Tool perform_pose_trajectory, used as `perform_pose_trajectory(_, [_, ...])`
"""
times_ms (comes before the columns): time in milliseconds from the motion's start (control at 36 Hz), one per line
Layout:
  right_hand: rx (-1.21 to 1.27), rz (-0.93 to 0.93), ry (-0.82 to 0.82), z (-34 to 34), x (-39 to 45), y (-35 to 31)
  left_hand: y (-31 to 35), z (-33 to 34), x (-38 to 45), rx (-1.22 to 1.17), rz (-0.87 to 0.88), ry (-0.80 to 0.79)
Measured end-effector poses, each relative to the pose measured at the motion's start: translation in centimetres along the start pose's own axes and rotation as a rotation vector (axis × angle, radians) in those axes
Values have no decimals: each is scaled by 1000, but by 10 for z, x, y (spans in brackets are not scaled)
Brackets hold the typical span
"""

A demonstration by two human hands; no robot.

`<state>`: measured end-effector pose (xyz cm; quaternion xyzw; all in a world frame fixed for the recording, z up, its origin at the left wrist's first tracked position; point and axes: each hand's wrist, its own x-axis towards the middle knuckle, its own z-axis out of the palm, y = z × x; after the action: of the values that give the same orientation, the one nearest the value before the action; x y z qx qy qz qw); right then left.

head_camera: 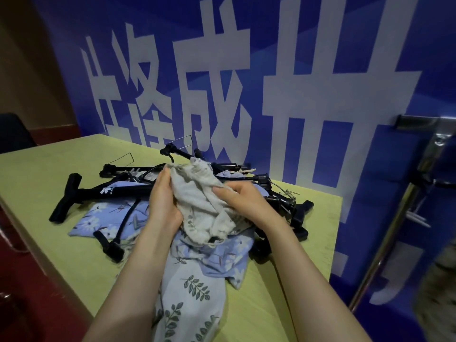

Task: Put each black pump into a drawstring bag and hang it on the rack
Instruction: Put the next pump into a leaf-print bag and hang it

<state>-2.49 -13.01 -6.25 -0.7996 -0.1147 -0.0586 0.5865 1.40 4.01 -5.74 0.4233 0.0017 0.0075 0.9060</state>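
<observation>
Several black pumps lie in a heap on the yellow-green table (44,174); the nearest black pump (98,192) has a T-handle pointing left. Both hands hold up a crumpled beige drawstring bag (197,198) above the heap. My left hand (164,198) grips its left side and my right hand (243,199) pinches its right side. A blue floral bag (98,218) lies flat under the pumps. A pale leaf-print bag (190,292) hangs toward me between my forearms. The metal rack (404,213) stands at the right.
A blue banner with large white characters (246,82) covers the wall right behind the table. A dark chair (14,132) sits at the far left. The table's left edge drops to a dark red floor (19,280).
</observation>
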Motion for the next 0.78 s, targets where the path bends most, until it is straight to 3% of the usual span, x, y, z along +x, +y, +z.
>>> perform_pose_trajectory(83, [173, -12, 122, -4, 3, -2, -3, 7, -7, 170, 165, 7])
perform_pose_trajectory(194, [654, 78, 166, -16, 9, -1, -9, 11, -21, 695, 461, -122])
perform_pose_trajectory(278, [915, 136, 161, -21, 7, -6, -17, 6, -19, 927, 420, -284])
perform_pose_trajectory(333, [1010, 133, 149, -22, 6, -6, -19, 3, -14, 1028, 413, -299])
perform_pose_trajectory(389, [1058, 122, 150, -21, 6, -6, -16, 3, -13, 879, 355, -260])
perform_pose_trajectory(472, [1055, 84, 98, -19, 7, -5, -8, 6, -11, 423, 167, -186])
perform_pose_trajectory(583, [983, 34, -26, -16, 7, 0, 2, 7, -12, 77, -62, -239])
perform_pose_trajectory(694, [836, 25, 137, -11, 10, 5, 5, 7, -19, -62, -91, -302])
perform_pose_trajectory(778, [493, -29, 281, -7, 9, 6, 2, 6, -17, -69, -21, -238])
